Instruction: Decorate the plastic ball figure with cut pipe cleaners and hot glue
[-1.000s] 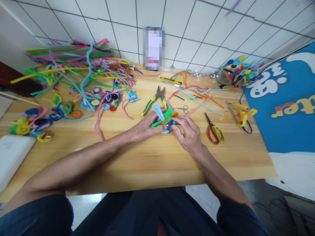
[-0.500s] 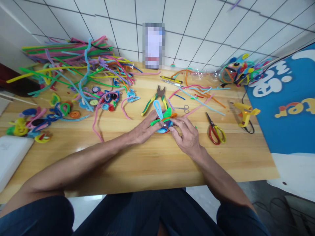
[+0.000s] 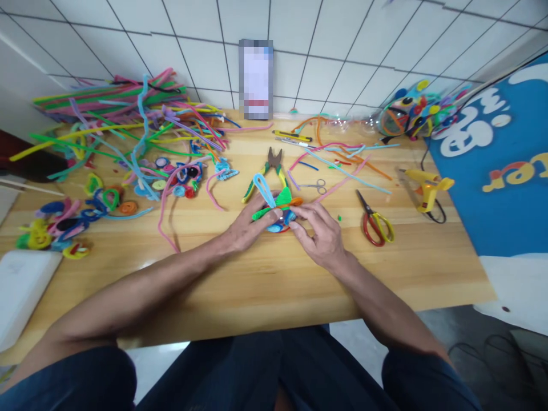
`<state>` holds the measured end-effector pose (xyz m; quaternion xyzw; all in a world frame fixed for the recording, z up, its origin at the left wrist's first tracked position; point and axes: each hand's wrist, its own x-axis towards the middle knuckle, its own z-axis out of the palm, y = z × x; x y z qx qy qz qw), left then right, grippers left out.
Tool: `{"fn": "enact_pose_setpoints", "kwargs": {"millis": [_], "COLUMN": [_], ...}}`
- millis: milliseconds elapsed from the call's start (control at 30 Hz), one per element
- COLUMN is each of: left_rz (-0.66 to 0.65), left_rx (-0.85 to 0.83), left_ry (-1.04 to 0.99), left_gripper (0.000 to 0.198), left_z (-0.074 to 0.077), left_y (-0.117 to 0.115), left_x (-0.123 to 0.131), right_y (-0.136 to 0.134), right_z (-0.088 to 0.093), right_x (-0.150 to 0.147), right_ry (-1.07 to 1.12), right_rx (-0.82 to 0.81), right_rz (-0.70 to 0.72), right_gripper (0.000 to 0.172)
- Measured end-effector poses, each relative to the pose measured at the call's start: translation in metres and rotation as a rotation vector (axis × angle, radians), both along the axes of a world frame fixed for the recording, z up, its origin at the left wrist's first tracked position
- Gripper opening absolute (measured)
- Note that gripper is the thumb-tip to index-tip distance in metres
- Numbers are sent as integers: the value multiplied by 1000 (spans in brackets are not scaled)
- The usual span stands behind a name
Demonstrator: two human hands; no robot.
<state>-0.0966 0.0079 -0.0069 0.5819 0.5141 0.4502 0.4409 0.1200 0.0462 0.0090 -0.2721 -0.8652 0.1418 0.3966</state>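
Between my hands, above the wooden table [image 3: 265, 297], is a small pipe-cleaner craft [image 3: 283, 197] with a light blue loop, green leaf-like pieces, an orange piece and blue coils beneath. My left hand [image 3: 247, 227] grips it from the left, thumb pressed on its front. On the other side my right hand [image 3: 319, 233] has its thumb and index finger closed on the craft's right edge. Fingers hide part of its underside. Just behind it lie the pliers [image 3: 274, 162] with green and yellow handles, jaws pointing away from me.
Red-and-yellow scissors [image 3: 374, 222] and a yellow glue gun [image 3: 428, 187] lie to the right. Small scissors [image 3: 319, 185] and a yellow cutter [image 3: 292, 135] sit farther back. Loose pipe cleaners [image 3: 111, 103] heap at back left; a phone [image 3: 257, 80] leans on the tiled wall.
The whole view has shifted slightly, so the hands and table appear a little to the left. Both hands keep their hold on the craft.
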Motion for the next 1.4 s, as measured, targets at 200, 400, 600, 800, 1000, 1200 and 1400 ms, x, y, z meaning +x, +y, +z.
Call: {"fn": "enact_pose_setpoints", "kwargs": {"millis": [200, 400, 600, 800, 1000, 1200, 1400], "left_rz": [-12, -7, 22, -40, -54, 212, 350], "left_rx": [-82, -132, -167, -142, 8, 204, 574], "left_ry": [-79, -131, -144, -82, -90, -25, 506], "left_gripper": [64, 58, 59, 58, 60, 66, 44], "left_z": [2, 8, 4, 4, 0, 5, 35], "left_y": [-1, -2, -3, -1, 2, 0, -19], "left_x": [-2, 0, -1, -7, -10, -11, -11], "right_y": [0, 0, 0, -1, 1, 2, 2], "right_z": [4, 3, 1, -1, -5, -8, -9], "right_x": [2, 1, 1, 2, 2, 1, -1], "right_ry": [45, 4, -19, -24, -16, -2, -8], "right_rx": [-47, 10, -42, -36, -55, -76, -96], "right_rz": [-9, -6, -2, -15, -39, -58, -70], "right_gripper": [31, 29, 30, 27, 25, 23, 23]}}
